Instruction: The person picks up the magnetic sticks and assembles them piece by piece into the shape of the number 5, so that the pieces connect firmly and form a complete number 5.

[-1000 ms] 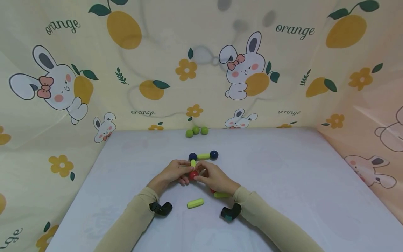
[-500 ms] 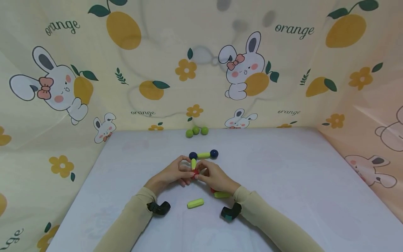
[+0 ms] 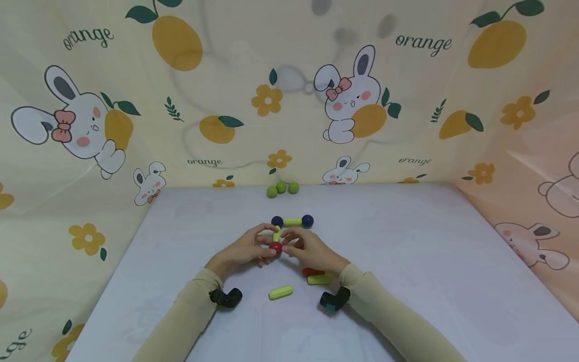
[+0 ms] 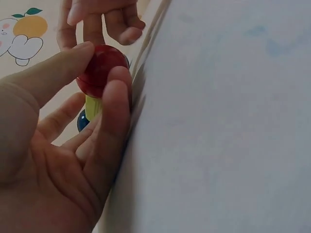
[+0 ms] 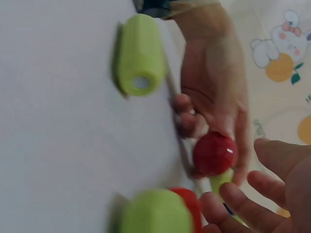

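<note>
My left hand (image 3: pixel 244 246) pinches a glossy red ball (image 3: pixel 275 247) between thumb and fingers. From that ball a yellow-green magnetic rod (image 3: pixel 277 234) runs toward a dark blue ball (image 3: pixel 277 221). A second yellow-green rod (image 3: pixel 292 222) joins this blue ball to another dark blue ball (image 3: pixel 307 221). In the right wrist view, my right hand (image 5: pixel 291 184) is just off the red ball (image 5: pixel 215 153), fingers loosely bent and spread, holding nothing. Whether the upright rod touches the first blue ball is hard to tell behind the left fingers.
Near my right wrist lie a red piece (image 3: pixel 313 272) and a yellow-green rod (image 3: pixel 319 279) side by side. Another yellow-green rod (image 3: pixel 281 292) lies between the forearms. Several green balls, one of them here (image 3: pixel 272 191), sit by the patterned backdrop (image 3: pixel 244 166).
My right hand has let go of the red ball and drawn slightly right, uncovering more of the red piece. The left hand keeps the ball, which has shifted a little left.
</note>
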Action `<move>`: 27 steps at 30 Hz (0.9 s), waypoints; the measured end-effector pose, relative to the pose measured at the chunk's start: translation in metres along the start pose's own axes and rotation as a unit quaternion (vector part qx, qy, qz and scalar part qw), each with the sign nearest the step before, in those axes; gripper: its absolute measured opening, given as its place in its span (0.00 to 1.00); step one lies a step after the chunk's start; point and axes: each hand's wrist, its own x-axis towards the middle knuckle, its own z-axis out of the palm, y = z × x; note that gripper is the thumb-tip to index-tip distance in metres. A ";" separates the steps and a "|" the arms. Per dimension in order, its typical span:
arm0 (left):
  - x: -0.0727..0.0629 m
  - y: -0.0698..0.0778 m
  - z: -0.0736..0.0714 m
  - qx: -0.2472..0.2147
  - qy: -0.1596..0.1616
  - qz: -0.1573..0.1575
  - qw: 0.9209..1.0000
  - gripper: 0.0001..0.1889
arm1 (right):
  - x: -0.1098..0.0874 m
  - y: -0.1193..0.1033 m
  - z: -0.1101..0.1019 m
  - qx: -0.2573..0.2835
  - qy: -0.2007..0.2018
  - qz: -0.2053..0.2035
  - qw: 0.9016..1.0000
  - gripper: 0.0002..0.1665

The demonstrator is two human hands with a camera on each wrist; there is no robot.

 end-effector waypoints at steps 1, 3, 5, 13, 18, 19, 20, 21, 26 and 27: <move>0.000 0.000 0.000 0.012 0.000 0.002 1.000 0.31 | 0.000 0.000 -0.002 0.000 0.001 0.002 1.000 0.20; 0.000 0.002 0.001 0.038 0.001 0.007 0.999 0.31 | 0.000 0.000 -0.008 -0.003 0.003 0.002 1.000 0.20; 0.000 0.004 0.002 0.066 0.005 0.010 0.998 0.30 | -0.001 -0.001 -0.015 -0.010 0.003 -0.007 1.000 0.20; -0.001 0.006 0.005 0.110 0.017 0.017 0.994 0.30 | -0.007 0.006 -0.033 -0.021 -0.034 -0.036 0.999 0.21; -0.002 0.003 0.003 0.109 0.011 0.026 0.994 0.31 | -0.015 0.017 -0.039 -0.024 -0.078 -0.003 0.997 0.21; -0.002 0.002 0.003 0.108 0.011 0.027 0.994 0.31 | -0.017 0.018 -0.041 -0.026 -0.086 0.002 0.996 0.20; -0.002 0.002 0.003 0.108 0.010 0.028 0.994 0.31 | -0.019 0.019 -0.043 -0.030 -0.096 0.003 0.995 0.20; -0.002 0.002 0.003 0.108 0.010 0.028 0.994 0.31 | -0.020 0.020 -0.045 -0.035 -0.106 0.007 0.994 0.19; -0.001 0.001 0.003 0.110 0.012 0.024 0.994 0.31 | -0.028 0.016 -0.052 -0.050 -0.162 0.015 0.985 0.18; -0.001 0.001 0.002 0.110 0.011 0.025 0.994 0.31 | -0.029 0.014 -0.053 -0.050 -0.170 0.018 0.984 0.18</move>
